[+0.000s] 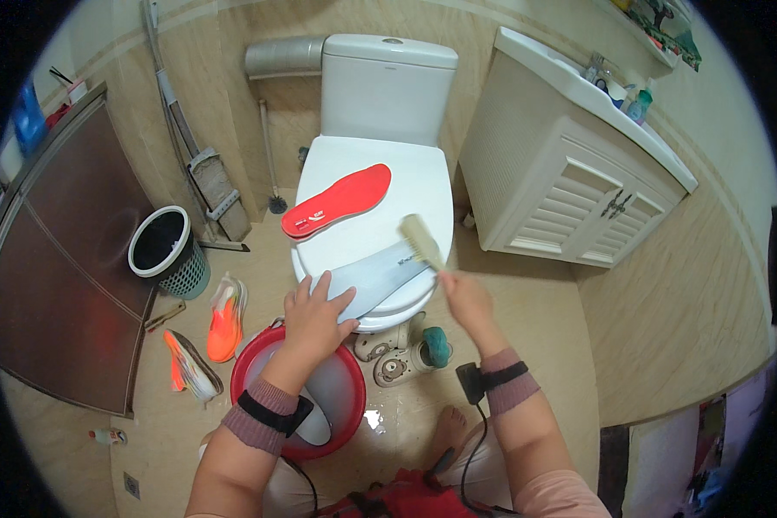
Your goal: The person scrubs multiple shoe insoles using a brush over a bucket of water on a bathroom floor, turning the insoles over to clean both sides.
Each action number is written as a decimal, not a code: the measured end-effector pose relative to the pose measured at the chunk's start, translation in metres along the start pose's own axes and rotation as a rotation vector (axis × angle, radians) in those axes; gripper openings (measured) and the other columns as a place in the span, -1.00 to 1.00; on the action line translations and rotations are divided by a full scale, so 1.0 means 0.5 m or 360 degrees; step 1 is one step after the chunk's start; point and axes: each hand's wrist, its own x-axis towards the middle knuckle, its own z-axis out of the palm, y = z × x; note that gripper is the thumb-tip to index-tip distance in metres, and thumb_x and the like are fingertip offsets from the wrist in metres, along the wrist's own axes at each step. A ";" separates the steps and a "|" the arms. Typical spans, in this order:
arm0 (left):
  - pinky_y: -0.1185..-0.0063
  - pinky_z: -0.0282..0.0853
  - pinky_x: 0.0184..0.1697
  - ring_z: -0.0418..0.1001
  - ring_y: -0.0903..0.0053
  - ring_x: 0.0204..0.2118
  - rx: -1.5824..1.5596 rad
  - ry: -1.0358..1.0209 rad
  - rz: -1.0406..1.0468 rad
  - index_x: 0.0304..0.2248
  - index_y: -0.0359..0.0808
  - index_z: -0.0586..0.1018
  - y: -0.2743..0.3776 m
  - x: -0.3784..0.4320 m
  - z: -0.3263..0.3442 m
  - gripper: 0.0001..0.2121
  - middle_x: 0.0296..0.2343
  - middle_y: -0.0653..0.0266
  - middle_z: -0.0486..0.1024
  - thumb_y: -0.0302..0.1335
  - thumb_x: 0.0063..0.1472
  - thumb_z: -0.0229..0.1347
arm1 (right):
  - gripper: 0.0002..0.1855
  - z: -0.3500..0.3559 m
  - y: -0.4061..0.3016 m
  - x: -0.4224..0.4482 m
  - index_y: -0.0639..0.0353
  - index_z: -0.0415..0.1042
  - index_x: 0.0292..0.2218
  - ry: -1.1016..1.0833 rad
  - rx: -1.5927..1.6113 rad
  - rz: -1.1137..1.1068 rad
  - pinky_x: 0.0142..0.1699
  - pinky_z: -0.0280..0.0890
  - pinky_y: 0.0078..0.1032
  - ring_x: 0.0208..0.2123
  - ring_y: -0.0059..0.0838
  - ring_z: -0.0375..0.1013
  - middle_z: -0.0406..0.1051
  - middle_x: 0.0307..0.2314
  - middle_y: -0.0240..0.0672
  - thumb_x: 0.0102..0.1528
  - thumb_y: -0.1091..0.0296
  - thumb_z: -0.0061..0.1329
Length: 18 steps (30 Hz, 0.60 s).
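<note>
A light grey shoe insole [379, 275] lies across the front of the closed white toilet lid [324, 155]. My left hand [317, 317] presses on its near end with the fingers spread. In my right hand [467, 304] is the handle of a pale scrubbing brush [419, 238], whose bristles are at the insole's far end, beside some dark lettering. Further back on the lid rests a red insole [340, 199]. Below my left forearm stands a red basin [356, 401] of cloudy water, with a pale insole [315, 417] partly in it.
Orange and white sneakers [226, 320] and a second brush [166, 316] lie on the floor at left, near a waste bin [191, 272]. Clogs [398, 366] with a teal cloth-like item [436, 346] sit before the toilet. A vanity cabinet [544, 188] stands right; the floor is wet [375, 421].
</note>
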 end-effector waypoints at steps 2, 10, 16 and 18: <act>0.17 0.01 0.17 0.09 -0.01 0.19 -0.0001 -0.0001 0.0011 0.03 0.08 0.49 0.000 0.001 0.001 -0.49 0.14 0.02 0.20 -0.16 0.03 0.21 | -0.43 0.010 -0.001 -0.005 0.20 0.49 -0.43 -0.0016 -0.0010 -0.0006 -0.26 0.34 -0.10 -0.43 0.03 0.47 0.49 -0.50 -0.03 0.28 -0.05 -0.40; 0.13 -0.02 0.18 0.07 0.03 0.20 -0.0005 -0.0012 -0.0041 0.02 0.14 0.50 -0.006 0.001 0.007 -0.50 0.16 0.06 0.19 -0.13 0.03 0.21 | -0.46 0.024 -0.020 -0.025 0.19 0.50 -0.36 -0.0155 0.0002 -0.0133 -0.32 0.34 -0.12 -0.47 0.00 0.47 0.49 -0.52 -0.06 0.27 -0.06 -0.37; 0.12 -0.03 0.18 0.06 0.01 0.21 -0.0012 -0.0047 -0.0044 0.02 0.13 0.49 -0.004 0.005 0.011 -0.50 0.15 0.05 0.19 -0.15 0.02 0.21 | -0.46 0.071 -0.024 -0.049 0.18 0.51 -0.34 -0.0087 -0.0057 -0.0242 -0.31 0.34 -0.11 -0.47 0.00 0.48 0.48 -0.54 -0.04 0.26 -0.07 -0.35; 0.12 -0.03 0.18 0.06 0.01 0.21 -0.0023 -0.0048 -0.0055 0.02 0.13 0.49 -0.007 0.004 0.011 -0.49 0.16 0.05 0.19 -0.15 0.02 0.21 | -0.46 0.060 -0.071 -0.078 0.15 0.50 -0.42 -0.0233 -0.0164 -0.0302 -0.28 0.32 -0.11 -0.42 0.06 0.46 0.47 -0.52 -0.03 0.26 -0.09 -0.34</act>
